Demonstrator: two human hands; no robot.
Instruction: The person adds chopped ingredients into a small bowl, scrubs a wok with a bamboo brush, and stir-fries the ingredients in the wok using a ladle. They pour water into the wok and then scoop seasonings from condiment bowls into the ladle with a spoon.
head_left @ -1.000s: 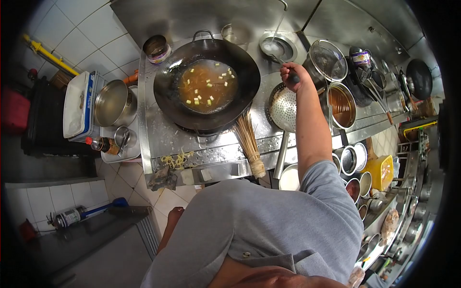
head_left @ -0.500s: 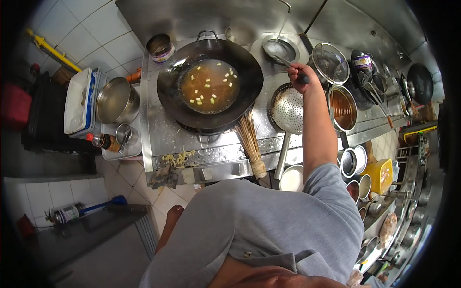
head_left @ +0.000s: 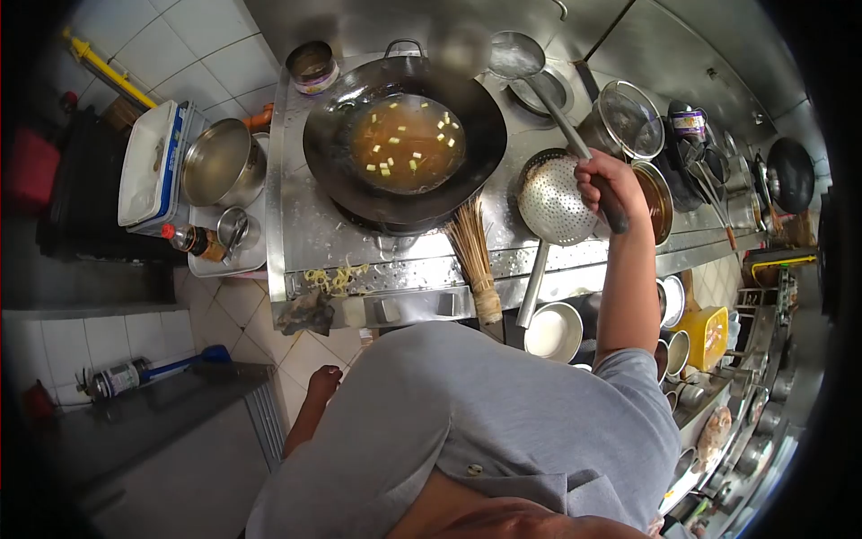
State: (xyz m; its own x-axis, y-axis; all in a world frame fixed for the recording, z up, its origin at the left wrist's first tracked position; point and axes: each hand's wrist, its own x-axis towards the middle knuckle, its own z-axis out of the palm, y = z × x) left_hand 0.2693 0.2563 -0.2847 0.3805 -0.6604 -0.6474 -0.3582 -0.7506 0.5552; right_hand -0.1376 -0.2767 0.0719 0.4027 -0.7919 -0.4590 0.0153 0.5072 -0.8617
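Note:
My right hand [head_left: 612,187] is wrapped around the dark handle of a long metal ladle [head_left: 558,115]. Its bowl, with clear liquid in it, is raised at the back of the stove near the wok's right rim. The large black wok [head_left: 328,148] contains brownish broth [head_left: 404,157] with pale cubes floating in it. Below my right hand lies a perforated strainer [head_left: 557,202], its handle towards me. Down at my side hangs my left hand [head_left: 325,384], fingers loosely curled and apart from the cookware.
A bamboo brush [head_left: 476,260] leans at the stove's front edge. Noodle-like scraps [head_left: 332,278] lie left of it. To the right are a mesh sieve [head_left: 628,117] and a pot of brown liquid [head_left: 660,202]. A steel pot [head_left: 220,162] and sauce bottle [head_left: 189,238] stand left.
My right hand has drawn back towards me and slightly right. The ladle's bowl has come up out of the round vessel at the back. My left hand stays low at my side.

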